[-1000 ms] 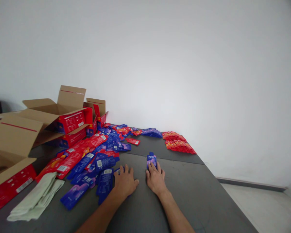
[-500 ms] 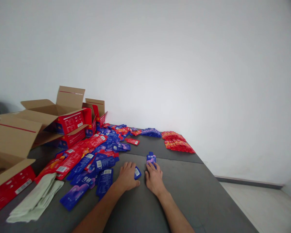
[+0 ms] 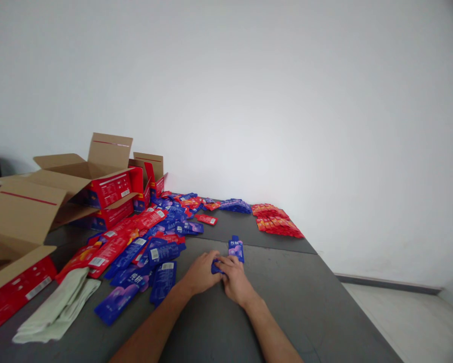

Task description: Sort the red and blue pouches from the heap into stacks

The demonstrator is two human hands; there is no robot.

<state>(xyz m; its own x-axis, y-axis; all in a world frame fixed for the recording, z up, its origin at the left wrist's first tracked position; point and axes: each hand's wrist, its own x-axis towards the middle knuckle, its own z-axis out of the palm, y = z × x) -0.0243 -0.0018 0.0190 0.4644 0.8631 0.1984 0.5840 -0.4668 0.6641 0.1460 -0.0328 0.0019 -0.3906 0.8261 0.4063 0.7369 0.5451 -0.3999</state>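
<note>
A small blue pouch point(image 3: 215, 267) is held between my two hands, mostly covered by fingers. My left hand point(image 3: 202, 273) grips it from the left, thumb and fingers curled round it. From the other side my right hand point(image 3: 234, 280) closes its fingers over the same pouch. Just beyond my right hand, a second blue pouch point(image 3: 236, 250) with a purple fruit print lies flat on the grey table point(image 3: 282, 292), its narrow spout end pointing away from me.
Left of my hands spreads a loose pile of blue and red pouches point(image 3: 162, 280). Open cardboard boxes point(image 3: 115, 189) and a folded pale cloth point(image 3: 56, 307) stand farther left. Overlapping red pouches point(image 3: 279, 222) and blue pouches point(image 3: 236, 205) lie in rows at the back.
My right hand has left the pouch lying on the table and moved left onto the pouch in my left hand. That pouch is now turned and more hidden.
</note>
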